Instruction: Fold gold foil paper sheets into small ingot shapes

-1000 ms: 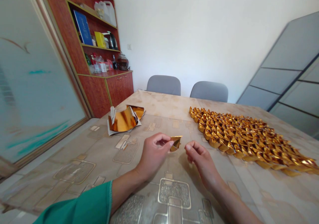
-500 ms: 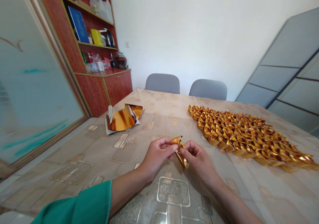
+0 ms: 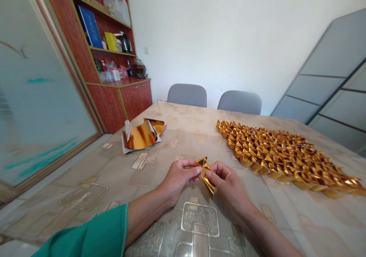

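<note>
Between my two hands is a partly folded piece of gold foil paper (image 3: 209,184), held just above the table. My left hand (image 3: 183,175) pinches its left side between thumb and fingers. On the other side, my right hand (image 3: 224,179) grips the foil with the thumb pressed on its front. The lower corner of the foil hangs free, and the fingertips behind it are partly hidden. To the right stand many folded gold foil pieces (image 3: 274,150) packed in close rows. A loose stack of gold foil sheets (image 3: 141,136) with pale undersides lies at the left.
The patterned cloth on the table (image 3: 82,196) spreads under everything. Two grey chairs (image 3: 187,95) stand at the far edge. A red-brown cabinet (image 3: 114,101) with bottles and a kettle (image 3: 125,43) is at the back left, and a frosted glass door (image 3: 37,97) at far left.
The upper part of the foil has shifted slightly under my fingers, its top edge now folded differently. Both hands keep their pinch in nearly the same place.
</note>
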`<state>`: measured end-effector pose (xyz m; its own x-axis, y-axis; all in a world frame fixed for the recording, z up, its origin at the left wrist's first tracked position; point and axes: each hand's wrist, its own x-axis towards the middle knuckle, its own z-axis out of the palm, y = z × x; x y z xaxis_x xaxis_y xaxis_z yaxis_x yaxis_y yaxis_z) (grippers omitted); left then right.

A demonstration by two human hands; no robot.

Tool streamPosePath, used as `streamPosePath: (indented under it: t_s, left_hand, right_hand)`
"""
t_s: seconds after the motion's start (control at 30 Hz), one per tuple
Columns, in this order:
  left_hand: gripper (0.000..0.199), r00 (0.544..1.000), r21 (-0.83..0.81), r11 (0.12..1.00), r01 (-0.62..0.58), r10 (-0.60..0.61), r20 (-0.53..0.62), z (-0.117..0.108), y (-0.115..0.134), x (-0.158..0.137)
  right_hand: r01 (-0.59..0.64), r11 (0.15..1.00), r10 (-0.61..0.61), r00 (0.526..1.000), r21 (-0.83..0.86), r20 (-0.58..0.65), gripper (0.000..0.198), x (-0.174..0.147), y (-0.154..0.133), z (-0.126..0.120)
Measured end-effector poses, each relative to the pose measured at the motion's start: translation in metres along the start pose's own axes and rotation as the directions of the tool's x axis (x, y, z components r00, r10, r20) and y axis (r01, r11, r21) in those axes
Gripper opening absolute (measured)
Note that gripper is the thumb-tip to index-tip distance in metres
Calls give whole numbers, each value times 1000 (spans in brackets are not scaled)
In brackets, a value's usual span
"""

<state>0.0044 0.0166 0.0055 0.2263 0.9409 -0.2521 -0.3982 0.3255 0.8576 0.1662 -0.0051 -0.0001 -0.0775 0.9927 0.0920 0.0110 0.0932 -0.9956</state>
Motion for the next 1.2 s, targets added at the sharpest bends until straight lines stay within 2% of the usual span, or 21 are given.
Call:
streamPosePath:
  t_s: [0.13, 0.2, 0.3, 0.4, 0.5, 0.67, 0.93, 1.1, 1.17, 1.2]
  left_hand:
    - [20, 994, -82, 992, 96, -100, -35, -1, 9, 2]
    - [17, 987, -125, 981, 151, -156, -35, -2, 11, 3]
    - [14, 978, -146, 967, 206, -209, 1, -2, 10, 2]
    - [13, 974, -132, 965, 226, -223, 39, -3, 8, 0]
    - [14, 974, -120, 966, 229, -227, 23, -2, 6, -1]
    - [17, 984, -67, 982, 176, -176, 7, -3, 4, 0]
    - [15, 991, -43, 991, 130, -132, -30, -3, 3, 1]
    - [20, 994, -9, 994, 109, -109, -27, -3, 1, 2]
    - [22, 997, 16, 997, 73, -73, -21, -2, -1, 1]
    - [22, 999, 28, 998, 53, -53, -13, -2, -1, 0]
  right_hand:
    - [152, 976, -157, 988, -153, -17, 20, 0, -4, -13]
    - [275, 918, -274, 961, -285, 45, 29, 0, -4, -19]
    - [468, 783, -411, 883, -409, 225, 43, 0, -4, -23]
    - [602, 666, -488, 798, -441, 353, 31, 0, -6, -23]
    - [670, 567, -549, 741, -478, 387, 20, 1, -10, -24]
    - [741, 432, -604, 661, -514, 445, 21, 2, -17, -32]
    - [750, 285, -529, 642, -597, 555, 30, -1, -19, -35]
    - [769, 219, -491, 618, -600, 614, 20, -1, -20, -32]
    - [764, 264, -472, 635, -589, 612, 19, 0, -19, -30]
    - [747, 323, -469, 659, -581, 587, 19, 0, -17, -29]
